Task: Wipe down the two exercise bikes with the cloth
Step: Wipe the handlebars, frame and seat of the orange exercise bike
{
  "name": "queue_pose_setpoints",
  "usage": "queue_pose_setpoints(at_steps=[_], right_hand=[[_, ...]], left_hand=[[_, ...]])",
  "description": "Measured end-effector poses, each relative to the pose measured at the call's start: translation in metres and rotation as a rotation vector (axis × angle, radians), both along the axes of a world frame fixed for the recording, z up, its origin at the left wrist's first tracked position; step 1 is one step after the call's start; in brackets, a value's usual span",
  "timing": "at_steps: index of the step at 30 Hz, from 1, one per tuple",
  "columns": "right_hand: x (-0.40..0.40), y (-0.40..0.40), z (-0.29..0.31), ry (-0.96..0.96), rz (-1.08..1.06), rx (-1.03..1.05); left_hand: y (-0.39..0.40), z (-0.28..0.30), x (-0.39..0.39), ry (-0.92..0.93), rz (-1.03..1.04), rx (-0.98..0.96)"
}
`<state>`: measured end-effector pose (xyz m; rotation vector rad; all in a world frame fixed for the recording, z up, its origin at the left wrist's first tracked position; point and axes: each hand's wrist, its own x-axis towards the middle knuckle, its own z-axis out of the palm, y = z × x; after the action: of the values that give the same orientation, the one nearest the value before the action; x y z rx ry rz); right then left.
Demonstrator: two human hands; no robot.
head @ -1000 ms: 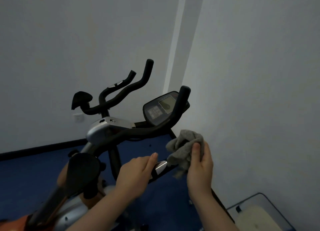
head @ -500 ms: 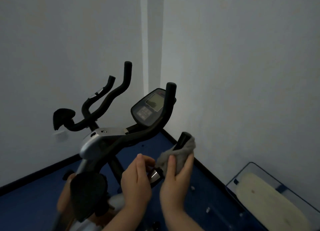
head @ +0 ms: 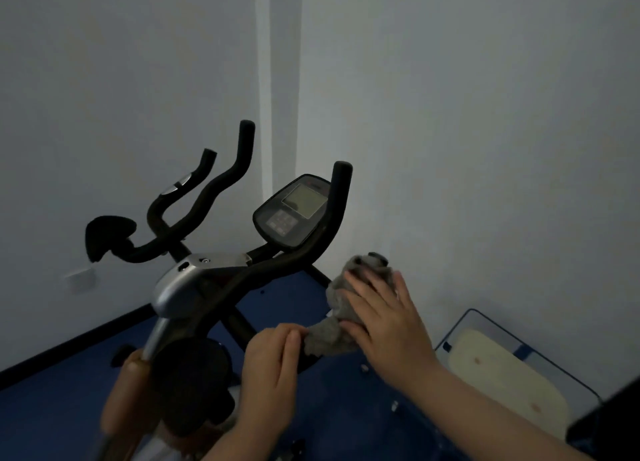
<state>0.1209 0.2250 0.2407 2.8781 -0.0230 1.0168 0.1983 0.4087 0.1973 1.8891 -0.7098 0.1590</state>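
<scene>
- The right hand sits right of centre in the frame, fingers spread and wrapped over a bunched grey cloth, pressing it around the near handlebar grip; only the grip's dark tip pokes out above the cloth.
- I judge the cloth is wrapped like this so one pass along the bar cleans all round it.
- The left hand, low and centre, lies with its fingers curled over the lower stretch of the same bar, touching the cloth's trailing end. It seems to be steadying the bar against the rubbing; whether it truly grips I cannot tell for sure.
- The exercise bike being wiped fills the centre-left, its silver housing and black saddle below, its far handlebar rising to the console.
- A second set of black handlebars stands further back at upper left, near the wall corner; I take it for the other bike, and see no cloth near it.
- The console shows a pale screen and a keypad, but no brand or lettering is legible in this dim light.
- At lower right, a clear bin with a cream lid rests on the blue floor.
</scene>
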Motion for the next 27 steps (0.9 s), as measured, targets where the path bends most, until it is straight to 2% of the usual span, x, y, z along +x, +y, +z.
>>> queue_pose_setpoints(at_steps=[2,3,5,8,10,12,13,15,18,22,25,27], right_hand=[[-0.001,-0.010,0.021,0.127,0.035,-0.194],[-0.001,-0.012,0.028,0.169,0.033,-0.219],[-0.001,-0.004,0.029,0.198,0.010,-0.137],[0.005,0.036,0.015,0.228,-0.021,-0.019],[0.018,0.061,0.012,0.352,0.004,0.000],[0.027,0.070,0.016,0.486,0.051,-0.010],[0.027,0.069,0.016,0.531,0.077,-0.028],[0.023,0.064,0.014,0.495,0.129,-0.089],[0.027,0.077,0.013,0.443,0.083,-0.077],[0.076,0.121,0.002,0.620,-0.027,0.051],[0.084,0.120,-0.003,0.692,-0.053,0.074],[0.078,0.111,-0.009,0.741,-0.020,0.051]], left_hand=[[0.007,-0.007,-0.006,-0.041,0.021,0.039],[0.009,-0.009,-0.008,-0.042,0.019,0.035],[0.014,-0.009,-0.013,-0.015,0.003,0.023],[0.019,0.004,-0.023,0.151,-0.018,-0.064],[0.024,0.021,-0.029,0.246,-0.015,-0.173],[0.033,0.034,-0.034,0.285,-0.018,-0.199],[0.041,0.040,-0.035,0.261,-0.014,-0.183],[0.059,0.050,-0.031,0.133,0.049,-0.125],[0.082,0.050,-0.008,-0.011,0.238,-0.061],[0.095,0.024,0.026,0.062,0.392,0.150],[0.093,0.011,0.029,0.176,0.394,0.039],[0.094,0.006,0.029,0.166,0.399,0.023]])
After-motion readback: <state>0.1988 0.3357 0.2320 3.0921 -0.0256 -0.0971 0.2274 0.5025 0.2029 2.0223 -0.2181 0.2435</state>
